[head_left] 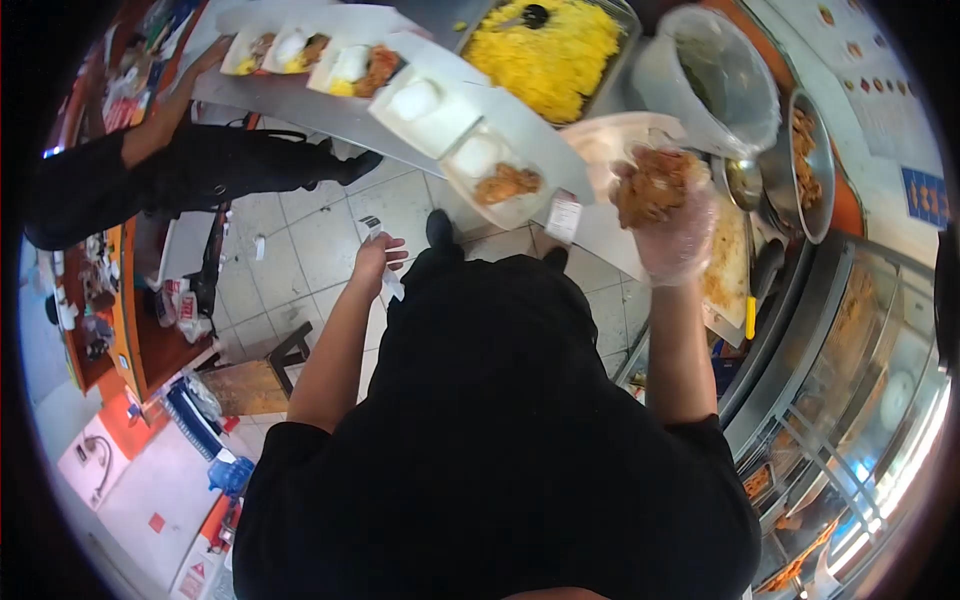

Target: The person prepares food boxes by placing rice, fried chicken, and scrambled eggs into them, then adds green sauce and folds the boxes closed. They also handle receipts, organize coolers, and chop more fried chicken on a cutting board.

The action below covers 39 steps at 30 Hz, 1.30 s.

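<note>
My right hand [680, 240], in a clear plastic glove, grips a piece of fried chicken [652, 190] above the counter. Just behind it is an open pale takeout box [590, 135], partly covered by the hand. My left hand [375, 262] hangs lower, away from the counter, with a narrow white paper slip [395, 285] between its fingers. Between the hands, the nearest white takeout box [515, 212] holds a white mound of rice [475, 157] and browned chicken [507, 184]. A printed receipt [563, 217] lies at the counter's edge beside it.
More filled takeout boxes [350, 65] line the counter leftward, where a co-worker's hand [212, 52] touches the end one. Beyond are a tray of yellow rice [545, 50], a bag-lined tub [650, 75] and a metal bowl [825, 190]. A yellow-tipped knife handle [751, 315] lies right.
</note>
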Available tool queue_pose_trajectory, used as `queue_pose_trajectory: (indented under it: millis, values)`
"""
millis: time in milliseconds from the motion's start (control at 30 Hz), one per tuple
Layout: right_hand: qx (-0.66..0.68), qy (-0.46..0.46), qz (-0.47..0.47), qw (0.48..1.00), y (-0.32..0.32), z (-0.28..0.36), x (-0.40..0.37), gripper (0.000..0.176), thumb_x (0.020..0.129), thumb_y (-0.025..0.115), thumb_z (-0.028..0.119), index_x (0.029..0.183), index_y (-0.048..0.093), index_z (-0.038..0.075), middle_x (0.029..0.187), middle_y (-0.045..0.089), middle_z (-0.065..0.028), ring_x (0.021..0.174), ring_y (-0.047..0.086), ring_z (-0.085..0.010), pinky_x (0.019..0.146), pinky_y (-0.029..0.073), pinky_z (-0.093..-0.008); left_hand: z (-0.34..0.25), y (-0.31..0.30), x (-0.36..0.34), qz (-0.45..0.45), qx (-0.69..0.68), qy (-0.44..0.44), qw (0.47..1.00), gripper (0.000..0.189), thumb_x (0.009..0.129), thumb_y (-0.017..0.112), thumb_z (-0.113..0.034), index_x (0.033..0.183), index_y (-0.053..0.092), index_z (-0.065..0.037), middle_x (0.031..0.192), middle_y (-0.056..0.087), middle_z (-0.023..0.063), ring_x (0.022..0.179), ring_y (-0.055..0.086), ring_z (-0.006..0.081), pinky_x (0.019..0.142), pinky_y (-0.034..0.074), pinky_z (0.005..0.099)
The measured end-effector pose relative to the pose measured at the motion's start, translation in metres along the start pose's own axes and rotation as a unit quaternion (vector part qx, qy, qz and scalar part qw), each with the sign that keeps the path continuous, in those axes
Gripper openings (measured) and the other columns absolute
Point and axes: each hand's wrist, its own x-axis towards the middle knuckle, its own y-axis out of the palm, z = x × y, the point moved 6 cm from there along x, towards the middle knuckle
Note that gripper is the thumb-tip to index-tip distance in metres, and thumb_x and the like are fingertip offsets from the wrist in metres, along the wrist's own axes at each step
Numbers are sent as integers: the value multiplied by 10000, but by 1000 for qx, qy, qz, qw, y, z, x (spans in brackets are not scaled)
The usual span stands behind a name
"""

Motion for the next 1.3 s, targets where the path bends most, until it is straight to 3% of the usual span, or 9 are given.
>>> queue_pose_trajectory:
  millis: [100,167,367,533,633,767,867,1133,1300]
  values:
    - [-382,-199,-43,901,59,-67,54,283,880,647,266,1091,592,85,1046,633,-99,937,595,-238,804,499,-364,-22,-60,8,-16,21,19,999,296,1013,419,-285,1157,506,-42,1099,666,139,874,662,242,728,510,370]
    - [-688,-444,73,569,116,-96,70,382,611,752,203,960,632,106,991,631,-122,943,604,-300,838,479,-408,-29,-92,16,-17,60,52,997,323,1017,409,-305,1162,521,-38,1112,662,127,879,659,224,729,509,359]
    - [-887,-159,261,345,71,-234,155,374,803,680,302,1135,653,132,1206,608,-111,1185,542,-276,1070,363,-479,-59,-136,46,8,112,73,991,366,1017,435,-316,1229,474,-22,1154,650,147,918,664,249,741,516,371]
    - [-710,-373,204,562,85,-148,91,345,798,701,211,1124,658,108,1127,660,-95,1150,587,-325,989,453,-461,-70,-131,41,-18,76,78,994,352,1016,428,-289,1242,452,-20,1144,650,153,925,666,256,748,520,386]
    - [-804,-381,-108,444,15,-47,24,258,772,678,86,1027,639,91,1018,652,-150,971,621,-350,842,481,-478,-48,-122,43,-18,87,42,995,368,1023,416,-298,1255,448,-15,1137,654,162,913,671,264,744,527,389]
    - [-646,-193,-531,513,-143,64,-15,297,827,650,163,1101,660,50,914,706,-200,914,679,-345,823,516,-436,-29,-95,30,-6,117,10,993,365,1026,406,-304,1237,468,-12,1121,660,161,888,675,262,722,534,388]
    - [-777,-35,-457,433,-180,85,10,435,809,679,255,1202,629,76,1005,700,-199,1008,653,-342,883,510,-419,-31,-71,17,0,152,17,988,361,1026,406,-305,1227,475,-13,1116,660,160,893,674,262,728,533,391]
    - [-751,-71,-358,549,-264,103,7,381,861,618,284,1172,639,66,950,715,-140,936,668,-314,825,523,-386,-43,-1,-24,-31,154,46,987,377,1030,405,-312,1239,464,-4,1128,656,169,906,673,266,737,532,397]
    - [72,-135,-281,947,-272,101,-35,300,927,573,352,1053,614,83,902,663,-80,839,637,-251,743,517,-350,-24,24,-29,-10,166,28,986,356,1041,391,-303,1220,467,-5,1104,660,161,890,676,261,732,535,395]
